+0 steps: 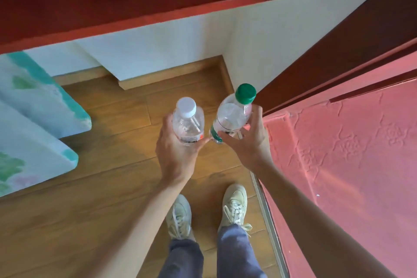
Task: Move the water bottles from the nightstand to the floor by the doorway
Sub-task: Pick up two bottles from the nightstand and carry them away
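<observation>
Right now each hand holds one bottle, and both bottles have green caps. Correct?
Not quite. The head view shows the left hand holding a white-capped bottle; only the right hand holds a green-capped bottle. The rest stands: each hand holds one bottle.

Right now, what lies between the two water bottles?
In the head view, a narrow gap showing wooden floor separates the white-capped bottle, gripped by the left hand, from the green-capped bottle in the right hand.
</observation>
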Motion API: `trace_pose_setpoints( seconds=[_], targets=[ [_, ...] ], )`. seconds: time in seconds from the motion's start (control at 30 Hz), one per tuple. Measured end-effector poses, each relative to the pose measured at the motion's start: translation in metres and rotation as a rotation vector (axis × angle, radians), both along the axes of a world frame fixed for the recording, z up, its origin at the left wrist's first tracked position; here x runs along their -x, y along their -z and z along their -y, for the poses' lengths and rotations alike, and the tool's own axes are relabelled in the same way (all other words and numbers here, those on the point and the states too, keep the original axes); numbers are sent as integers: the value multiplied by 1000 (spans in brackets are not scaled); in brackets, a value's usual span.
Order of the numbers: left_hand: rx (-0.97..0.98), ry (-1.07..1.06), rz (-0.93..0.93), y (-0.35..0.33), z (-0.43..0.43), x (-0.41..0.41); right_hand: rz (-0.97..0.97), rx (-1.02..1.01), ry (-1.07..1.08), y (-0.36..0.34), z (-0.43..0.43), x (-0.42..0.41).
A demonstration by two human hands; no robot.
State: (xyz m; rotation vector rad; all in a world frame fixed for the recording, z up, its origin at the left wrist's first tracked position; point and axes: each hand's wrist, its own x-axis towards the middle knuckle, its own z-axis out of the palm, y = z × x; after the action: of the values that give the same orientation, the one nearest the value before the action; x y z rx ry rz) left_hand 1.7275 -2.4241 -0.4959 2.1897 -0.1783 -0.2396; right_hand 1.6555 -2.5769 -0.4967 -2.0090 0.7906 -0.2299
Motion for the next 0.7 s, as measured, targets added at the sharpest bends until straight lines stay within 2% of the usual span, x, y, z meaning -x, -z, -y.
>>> trace_pose_setpoints(
  seconds=[0.43, 0.7],
  targets=[
    [7, -74, 45, 169, 47, -47, 37, 46, -22, 152, 48, -54],
    [21, 46, 117, 245, 69, -91, -5, 40, -77, 225, 72, -79]
  ],
)
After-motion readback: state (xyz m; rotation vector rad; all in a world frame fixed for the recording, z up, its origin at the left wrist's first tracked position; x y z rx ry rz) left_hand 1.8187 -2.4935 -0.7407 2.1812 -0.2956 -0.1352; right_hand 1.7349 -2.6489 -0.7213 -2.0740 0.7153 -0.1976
